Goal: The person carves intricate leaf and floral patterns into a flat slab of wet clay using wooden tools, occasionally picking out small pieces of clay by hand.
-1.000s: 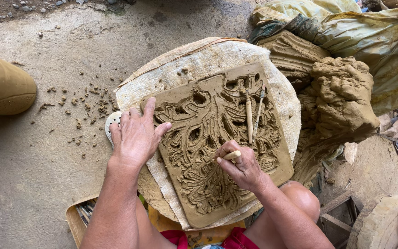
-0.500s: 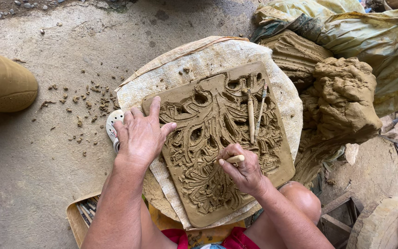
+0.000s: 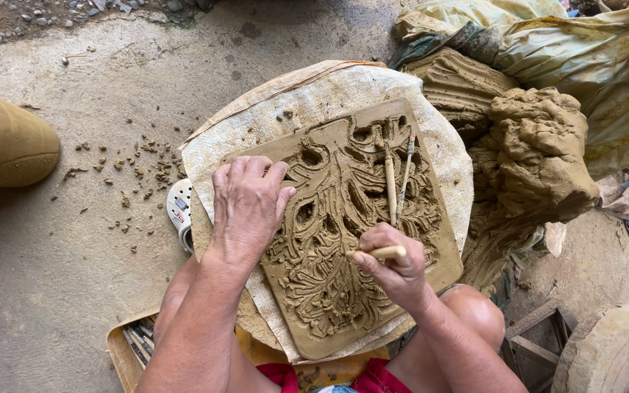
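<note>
Head view, slab: wet clay slab (image 3: 343,225) carved with leaf-and-scroll relief, lying tilted on a pale cloth (image 3: 256,124) over a round work board, directly before the person's knees.
Head view, left hand: left hand (image 3: 247,207) laid flat, palm down, on the slab's left edge; fingers spread and straight, gripping nothing, fingertips reaching onto the carved part.
Head view, right hand: right hand (image 3: 394,269) closed around a small wooden modelling tool (image 3: 378,253); fingers curled tight, thumb on the handle. The tool lies across the top of the fist, its working end hidden by the fingers, over the slab's lower right.
Head view, spare tools: two thin sticks (image 3: 396,178) rest on the slab's upper right, apart from both hands.
Head view, surroundings: big lump of raw clay (image 3: 540,153) to the right, touching the board's edge; clay crumbs (image 3: 140,171) scattered on the concrete floor to the left; tray of tools (image 3: 129,346) near the left elbow.
</note>
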